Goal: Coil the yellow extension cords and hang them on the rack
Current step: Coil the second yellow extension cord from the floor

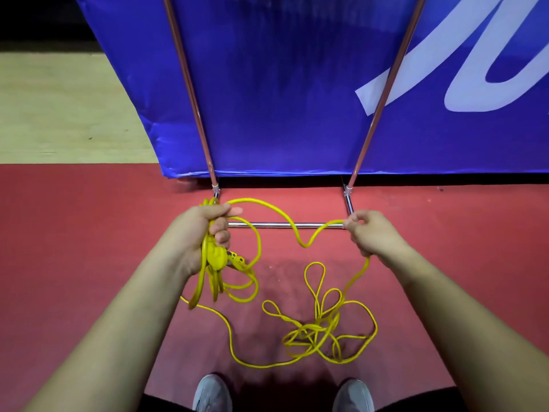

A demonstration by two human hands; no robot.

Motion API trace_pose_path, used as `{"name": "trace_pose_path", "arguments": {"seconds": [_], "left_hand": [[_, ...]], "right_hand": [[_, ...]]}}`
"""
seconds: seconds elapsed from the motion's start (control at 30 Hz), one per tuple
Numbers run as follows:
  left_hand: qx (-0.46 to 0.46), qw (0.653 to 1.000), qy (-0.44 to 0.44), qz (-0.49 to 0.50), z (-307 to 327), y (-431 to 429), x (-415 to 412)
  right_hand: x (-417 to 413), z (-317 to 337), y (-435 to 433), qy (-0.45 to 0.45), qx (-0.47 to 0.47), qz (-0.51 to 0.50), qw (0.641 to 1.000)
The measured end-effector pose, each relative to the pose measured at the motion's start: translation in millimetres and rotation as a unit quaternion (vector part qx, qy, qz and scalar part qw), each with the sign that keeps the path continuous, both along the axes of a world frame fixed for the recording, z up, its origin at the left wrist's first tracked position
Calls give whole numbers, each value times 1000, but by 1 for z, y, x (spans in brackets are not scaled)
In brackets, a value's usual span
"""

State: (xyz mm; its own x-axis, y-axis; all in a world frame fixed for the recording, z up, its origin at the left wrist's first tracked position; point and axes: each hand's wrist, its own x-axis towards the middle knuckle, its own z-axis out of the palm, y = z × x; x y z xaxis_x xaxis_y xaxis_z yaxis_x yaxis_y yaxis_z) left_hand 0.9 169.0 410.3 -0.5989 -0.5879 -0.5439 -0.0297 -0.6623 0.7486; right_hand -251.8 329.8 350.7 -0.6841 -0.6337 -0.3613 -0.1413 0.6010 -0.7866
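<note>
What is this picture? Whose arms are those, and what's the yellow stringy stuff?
The camera sits on a person's head and looks down, so those are that person's own arms. There is no robot here. The left hand grips a bunch of loops of a yellow cord, with its plug hanging just below. The right hand pinches the same cord farther along. The rest lies in a loose tangle on the red floor, in front of the person's grey shoes. The shiny bar between the hands belongs to a metal rack, which stands before a blue banner.
</note>
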Motion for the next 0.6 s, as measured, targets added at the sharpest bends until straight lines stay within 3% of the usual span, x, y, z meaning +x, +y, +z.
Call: {"name": "trace_pose_path", "arguments": {"seconds": [0.17, 0.33, 0.43, 0.6], "left_hand": [[-53, 989, -16, -134, 7, 7, -2], [-162, 941, -94, -284, -3, 21, 1], [-148, 952, -118, -241, -9, 20, -1], [-113, 980, -136, -88, -15, 5, -3]], "right_hand": [[13, 11, -14, -98, -127, -15, 987], [16, 20, -16, -131, -179, 59, 973], [26, 24, -18, -121, -204, 121, 964], [25, 37, -19, -142, -285, 31, 948]]}}
